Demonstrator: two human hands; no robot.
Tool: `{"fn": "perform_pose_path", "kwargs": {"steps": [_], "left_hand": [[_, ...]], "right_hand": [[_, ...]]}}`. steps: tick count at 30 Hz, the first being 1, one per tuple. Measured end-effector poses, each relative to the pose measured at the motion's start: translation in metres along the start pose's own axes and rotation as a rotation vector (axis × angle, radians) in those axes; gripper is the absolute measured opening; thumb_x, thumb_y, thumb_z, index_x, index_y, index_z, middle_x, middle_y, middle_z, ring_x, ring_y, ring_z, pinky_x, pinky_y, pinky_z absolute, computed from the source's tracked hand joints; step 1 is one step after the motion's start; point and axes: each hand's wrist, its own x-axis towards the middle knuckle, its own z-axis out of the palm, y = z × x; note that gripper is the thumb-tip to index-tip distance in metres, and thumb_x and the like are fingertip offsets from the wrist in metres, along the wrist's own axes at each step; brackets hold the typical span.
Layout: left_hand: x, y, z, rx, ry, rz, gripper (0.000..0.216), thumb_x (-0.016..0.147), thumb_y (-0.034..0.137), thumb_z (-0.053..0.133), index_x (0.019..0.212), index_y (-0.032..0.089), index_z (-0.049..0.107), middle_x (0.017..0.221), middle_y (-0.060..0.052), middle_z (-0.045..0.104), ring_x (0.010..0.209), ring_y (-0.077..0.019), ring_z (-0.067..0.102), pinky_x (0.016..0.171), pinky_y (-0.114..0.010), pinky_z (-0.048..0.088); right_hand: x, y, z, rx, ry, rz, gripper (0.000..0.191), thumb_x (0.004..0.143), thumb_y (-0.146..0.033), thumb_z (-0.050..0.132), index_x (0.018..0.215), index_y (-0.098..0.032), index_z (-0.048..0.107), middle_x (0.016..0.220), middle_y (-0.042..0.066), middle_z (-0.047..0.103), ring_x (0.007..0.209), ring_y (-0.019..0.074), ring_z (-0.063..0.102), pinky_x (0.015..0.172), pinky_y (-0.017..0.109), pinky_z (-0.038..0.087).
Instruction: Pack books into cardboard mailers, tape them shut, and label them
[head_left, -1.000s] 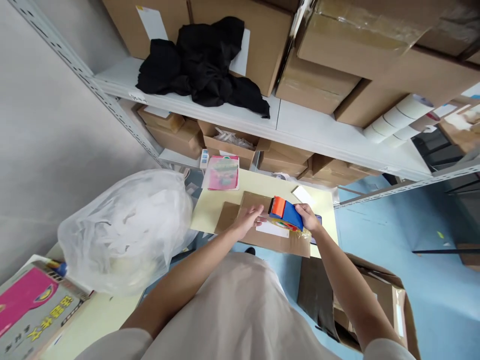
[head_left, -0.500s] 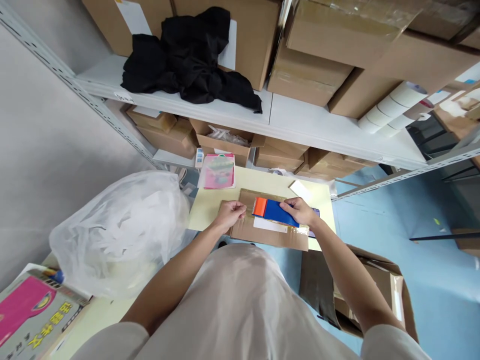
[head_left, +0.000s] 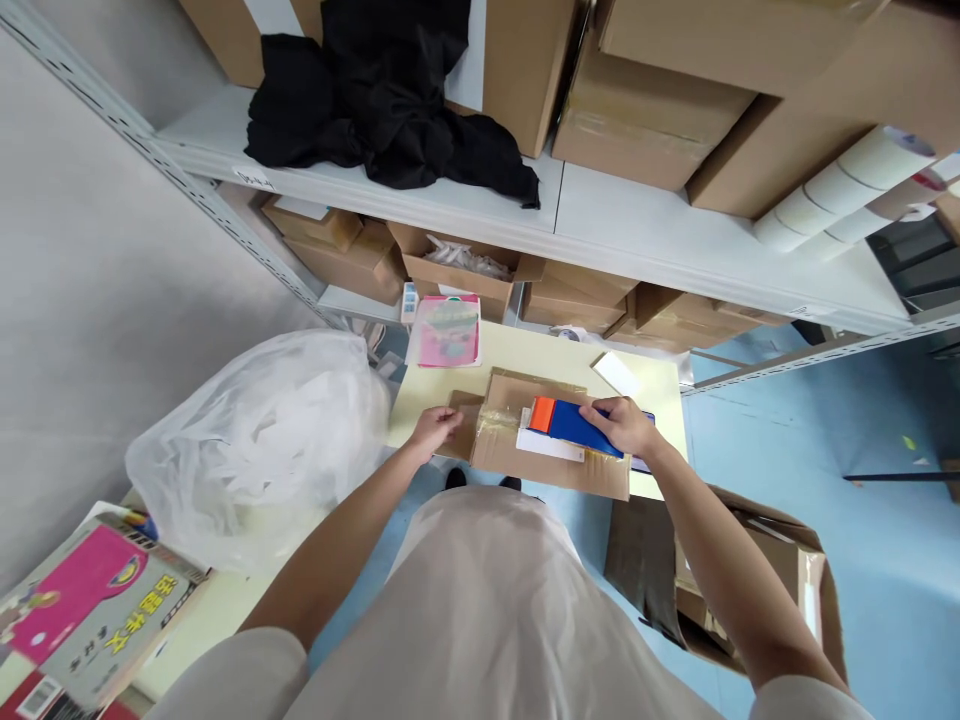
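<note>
A flat cardboard box (head_left: 510, 452) lies on the pale yellow table, with clear tape across its left edge and a white label (head_left: 551, 446) on top. My right hand (head_left: 621, 424) grips a blue tape dispenser (head_left: 576, 426) with an orange front, held over the label and the right part of the box. At the left end, a cardboard flap (head_left: 466, 425) sticks out from the box. My left hand (head_left: 437, 430) is at this flap with its fingers closed on it; the fingertips are small and partly blurred. A phone-like dark edge shows behind my right hand.
Pink papers (head_left: 448, 330) and a small white box (head_left: 616, 373) lie at the table's back. A shelf (head_left: 630, 225) with cartons and black cloth (head_left: 390, 110) hangs over it. A white plastic bag (head_left: 262, 450) is left; an open carton (head_left: 750, 580) stands on the floor at right.
My left hand has moved left, from the box's taped edge to the flap. My right hand still holds the tape dispenser over the label. The whole view has shifted slightly.
</note>
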Motion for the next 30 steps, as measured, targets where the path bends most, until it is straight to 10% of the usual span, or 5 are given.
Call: {"fn": "perform_pose_path", "kwargs": {"steps": [10,14,18,30], "left_hand": [[0.006,-0.029,0.015,0.330,0.058,0.073,0.064,0.080,0.040,0.062,0.134,0.013,0.043,0.133,-0.021,0.056,0.116,-0.0281,0.060,0.096,-0.041,0.046],[-0.008,0.011,0.008,0.653,-0.150,0.489,0.087,0.083,0.059,0.050,0.149,0.012,0.019,0.157,-0.020,0.020,0.146,-0.0277,0.019,0.116,-0.043,0.024],[-0.020,0.051,0.030,1.177,-0.412,0.773,0.144,0.047,0.078,0.067,0.151,0.005,-0.001,0.158,-0.026,0.001,0.146,-0.0392,-0.005,0.116,-0.056,0.002],[-0.024,0.053,0.046,1.468,-0.363,0.721,0.153,0.041,0.079,0.066,0.149,0.002,-0.008,0.158,-0.027,0.002,0.147,-0.0374,0.001,0.117,-0.051,0.006]], "right_hand": [[-0.004,0.005,0.002,-0.064,0.015,0.000,0.053,0.087,-0.060,0.038,0.051,-0.021,0.039,0.050,-0.002,0.042,0.052,0.0122,0.038,0.055,0.027,0.030],[-0.005,0.003,0.001,-0.080,-0.006,-0.005,0.051,0.088,-0.059,0.037,0.054,-0.021,0.040,0.053,-0.001,0.046,0.052,0.0129,0.042,0.056,0.027,0.030],[-0.004,-0.001,-0.003,-0.129,-0.042,0.035,0.050,0.089,-0.057,0.037,0.055,-0.021,0.043,0.056,0.001,0.052,0.054,0.0138,0.046,0.057,0.027,0.032],[-0.016,0.025,-0.036,-0.299,-0.194,0.074,0.052,0.090,-0.059,0.035,0.067,-0.020,0.061,0.069,0.006,0.066,0.067,0.0182,0.060,0.061,0.027,0.036]]}}
